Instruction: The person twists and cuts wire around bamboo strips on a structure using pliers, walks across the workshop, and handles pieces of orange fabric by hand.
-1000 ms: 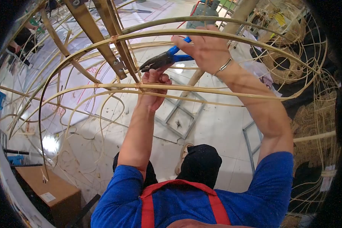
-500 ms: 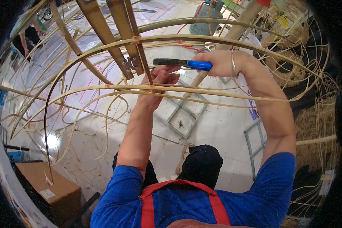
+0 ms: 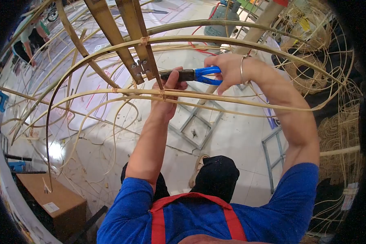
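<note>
Blue-handled pliers [image 3: 208, 71] lie sideways above the bamboo frame, their dark head pointing left and their handles spread. My right hand [image 3: 231, 72] is around the handle ends, thumb below and fingers above. My left hand [image 3: 173, 83] is closed on the dark head, thumb across it, behind the lower bamboo strips. Just left of it, a metal hinge [image 3: 141, 68] is fixed to the ends of two brown bamboo slats [image 3: 132, 34]. Tied joints bind a thin upright strip to the curved bamboo strips [image 3: 207, 96]. The tip of the pliers is partly hidden by that strip.
A long bamboo arc [image 3: 215, 39] spans above my hands. Metal grid frames [image 3: 195, 129] lie on the floor below. A gas cylinder [image 3: 221, 24] stands at the back, coiled cane [image 3: 307, 73] at right, a cardboard box [image 3: 49, 199] lower left. Another person [image 3: 28, 40] bends over at far left.
The pliers' handles have spread apart and my right hand has opened around them. My left thumb has moved onto the dark head, and the pliers sit slightly lower.
</note>
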`<state>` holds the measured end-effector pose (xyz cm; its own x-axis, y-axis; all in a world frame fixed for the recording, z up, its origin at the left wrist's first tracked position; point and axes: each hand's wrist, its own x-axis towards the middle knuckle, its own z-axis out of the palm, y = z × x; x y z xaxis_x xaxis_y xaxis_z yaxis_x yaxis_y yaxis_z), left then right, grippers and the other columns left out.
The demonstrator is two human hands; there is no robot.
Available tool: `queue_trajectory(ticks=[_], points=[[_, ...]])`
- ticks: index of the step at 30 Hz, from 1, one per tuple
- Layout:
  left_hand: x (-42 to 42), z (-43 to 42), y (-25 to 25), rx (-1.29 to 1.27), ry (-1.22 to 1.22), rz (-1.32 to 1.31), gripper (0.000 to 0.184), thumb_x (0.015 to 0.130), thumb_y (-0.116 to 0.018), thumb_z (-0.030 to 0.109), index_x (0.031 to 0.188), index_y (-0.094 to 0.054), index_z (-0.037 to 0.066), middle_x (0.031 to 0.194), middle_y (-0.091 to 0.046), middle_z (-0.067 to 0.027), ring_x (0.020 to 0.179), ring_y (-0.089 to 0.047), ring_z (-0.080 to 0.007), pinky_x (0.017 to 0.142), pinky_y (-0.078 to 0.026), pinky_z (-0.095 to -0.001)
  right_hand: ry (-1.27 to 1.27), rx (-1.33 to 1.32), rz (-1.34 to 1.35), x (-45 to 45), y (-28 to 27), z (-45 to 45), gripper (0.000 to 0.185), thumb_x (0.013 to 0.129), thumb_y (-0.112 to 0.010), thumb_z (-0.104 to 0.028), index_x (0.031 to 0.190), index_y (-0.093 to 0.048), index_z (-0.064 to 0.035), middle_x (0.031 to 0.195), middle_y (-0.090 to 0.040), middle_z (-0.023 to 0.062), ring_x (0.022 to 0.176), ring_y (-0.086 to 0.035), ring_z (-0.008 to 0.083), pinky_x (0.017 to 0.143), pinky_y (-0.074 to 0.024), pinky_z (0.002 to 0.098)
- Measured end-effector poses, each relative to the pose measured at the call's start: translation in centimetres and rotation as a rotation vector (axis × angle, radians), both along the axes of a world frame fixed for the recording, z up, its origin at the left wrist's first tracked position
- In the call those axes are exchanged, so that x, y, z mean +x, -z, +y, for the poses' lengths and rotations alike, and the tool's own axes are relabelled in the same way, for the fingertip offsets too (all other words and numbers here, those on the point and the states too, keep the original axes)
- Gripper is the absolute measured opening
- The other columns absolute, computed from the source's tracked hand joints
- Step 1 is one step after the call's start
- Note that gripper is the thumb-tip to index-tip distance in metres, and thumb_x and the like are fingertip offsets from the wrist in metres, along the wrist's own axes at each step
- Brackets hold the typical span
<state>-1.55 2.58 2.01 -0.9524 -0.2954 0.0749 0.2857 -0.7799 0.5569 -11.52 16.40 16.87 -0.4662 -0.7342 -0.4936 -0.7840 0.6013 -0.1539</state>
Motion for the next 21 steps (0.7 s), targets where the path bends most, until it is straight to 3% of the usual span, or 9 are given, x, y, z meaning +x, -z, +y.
queue_trajectory(ticks=[5,8,14,21], points=[[0.1,0.2,-0.2,-0.116,-0.113,-0.075,0.031,0.080,-0.064,0.027,0.098,-0.060,0.002,0.078,-0.060,-0.0048,0.063,-0.054,-0.0097,0.057,-0.046,-0.0205,-0.093,-0.205,0.515,1.9,1.6,1.0,0.050,0.056,-0.071,-0.020,0.096,-0.045,-0.0041,0.088,-0.056,0.0148,0.077,-0.057,0.0314,0.067,-0.0449,0.0376],[0.3,0.5,-0.5,-0.135,-0.107,-0.090,0.031,0.079,-0.064,0.026,0.098,-0.059,0.001,0.078,-0.059,-0.0043,0.064,-0.054,-0.0100,0.058,-0.046,-0.0196,-0.406,-0.451,0.761,1.8,2.4,2.4,0.054,0.054,-0.067,-0.022,0.099,-0.046,-0.0025,0.099,-0.053,0.0154,0.088,-0.053,0.0303,0.075,-0.0424,0.0375],[0.8,1.1,-0.9,0.044,-0.029,-0.079,0.028,0.078,-0.065,0.025,0.093,-0.058,0.002,0.083,-0.060,-0.0054,0.066,-0.055,-0.0117,0.061,-0.048,-0.0207,-0.317,-0.281,0.843,3.6,1.5,2.0,0.059,0.055,-0.066,-0.022,0.105,-0.046,0.0009,0.102,-0.050,0.0139,0.094,-0.048,0.0272,0.080,-0.0388,0.0353],[0.6,0.7,-0.5,0.085,0.044,-0.024,0.026,0.079,-0.063,0.025,0.089,-0.057,0.002,0.079,-0.060,-0.0063,0.072,-0.060,-0.0153,0.066,-0.051,-0.0244,-0.218,-0.172,0.939,4.2,1.8,1.6,0.044,0.069,-0.054,-0.012,0.110,-0.046,0.0013,0.103,-0.051,0.0148,0.096,-0.049,0.0276,0.081,-0.0388,0.0375]])
